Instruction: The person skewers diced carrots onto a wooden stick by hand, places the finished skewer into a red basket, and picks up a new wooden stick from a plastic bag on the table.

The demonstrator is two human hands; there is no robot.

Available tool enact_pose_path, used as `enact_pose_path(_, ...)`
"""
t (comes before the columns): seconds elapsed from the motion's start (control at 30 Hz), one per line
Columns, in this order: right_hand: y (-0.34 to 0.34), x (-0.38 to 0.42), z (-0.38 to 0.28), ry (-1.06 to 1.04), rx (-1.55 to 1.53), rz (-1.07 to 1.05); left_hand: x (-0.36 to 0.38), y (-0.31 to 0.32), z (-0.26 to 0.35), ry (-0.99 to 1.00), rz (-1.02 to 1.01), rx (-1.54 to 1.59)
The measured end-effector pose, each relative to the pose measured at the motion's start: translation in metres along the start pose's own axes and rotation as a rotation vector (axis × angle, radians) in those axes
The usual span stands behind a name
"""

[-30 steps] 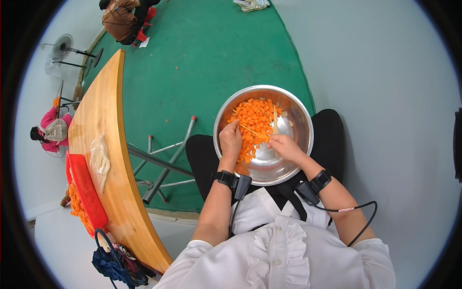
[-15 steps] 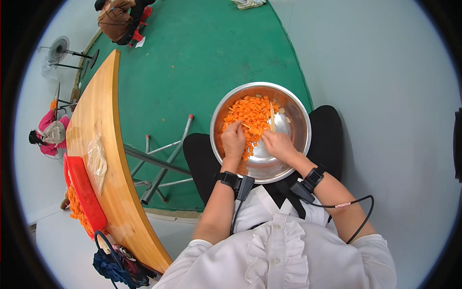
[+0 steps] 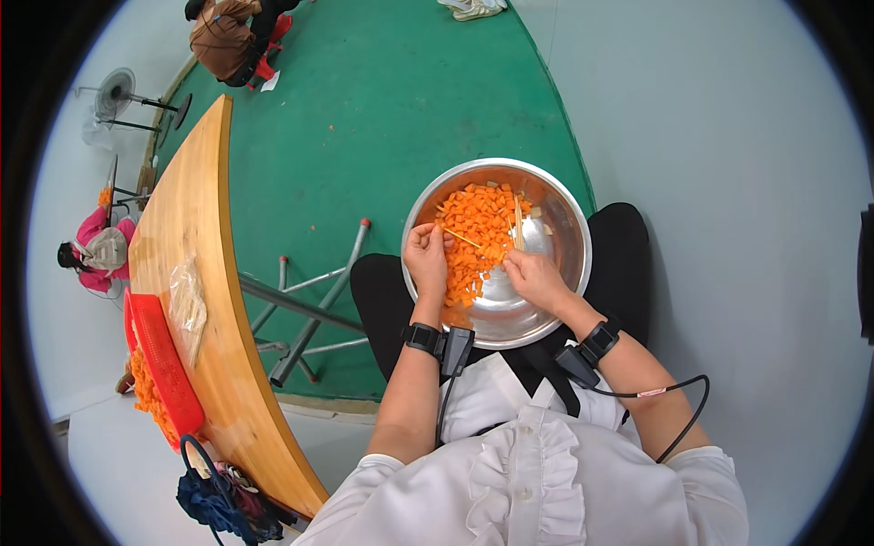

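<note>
A metal bowl [image 3: 566, 300] full of diced carrot [image 3: 476, 211] rests on the lap. On the bowl's left side my left hand [image 3: 428, 264] is closed, pinching one end of a thin wooden skewer [image 3: 462, 238]. The skewer slants down to the right, toward the fingertips of my right hand [image 3: 539, 280]. That hand is closed too, pinching what looks like a carrot piece [image 3: 494, 254] at the skewer's far end; its fingers partly hide it. Several more wooden skewers [image 3: 518, 223] lie in the bowl just beyond my right hand, beside a few pale cubes [image 3: 535, 212].
To the left stands a wooden table [image 3: 205, 273] bearing a plastic bag of sticks [image 3: 188, 300]. A red basket [image 3: 168, 364] with orange pieces is at its far side. Metal table legs [image 3: 319, 314] reach toward my knee. Two people [image 3: 223, 41] sit farther off, near a fan [image 3: 116, 94].
My left hand has moved left, away from my right hand, and more of the skewer shows between them. The right hand stays nearly in place.
</note>
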State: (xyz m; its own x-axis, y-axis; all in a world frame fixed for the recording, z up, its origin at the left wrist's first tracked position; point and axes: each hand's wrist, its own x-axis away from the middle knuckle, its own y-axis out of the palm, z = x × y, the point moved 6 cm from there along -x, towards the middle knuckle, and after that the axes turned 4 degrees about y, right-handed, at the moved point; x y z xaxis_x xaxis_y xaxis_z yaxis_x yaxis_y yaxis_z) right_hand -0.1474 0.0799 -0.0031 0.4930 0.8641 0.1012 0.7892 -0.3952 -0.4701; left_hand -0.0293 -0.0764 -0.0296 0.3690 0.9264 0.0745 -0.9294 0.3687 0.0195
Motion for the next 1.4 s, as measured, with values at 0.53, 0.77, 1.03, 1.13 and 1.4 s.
enact_pose_path(0.53, 0.002, 0.005, -0.010, -0.097, 0.315, -0.010, 0.005, 0.005, 0.009, 0.134, -0.039, -0.235)
enact_pose_path(0.77, 0.015, 0.000, 0.007, 0.062, -0.129, -0.066, 0.013, 0.010, 0.018, 0.190, -0.055, -0.365)
enact_pose_path(1.03, 0.013, -0.003, 0.010, 0.160, -0.211, -0.074, 0.015, 0.019, 0.013, 0.190, -0.179, -0.331)
enact_pose_path(1.13, 0.011, -0.004, 0.010, 0.161, -0.124, -0.036, 0.033, 0.034, 0.011, 0.197, -0.303, -0.359)
enact_pose_path(1.4, -0.013, -0.006, 0.013, 0.213, -0.235, 0.165, 0.005, -0.003, 0.023, 0.213, -0.051, -0.442)
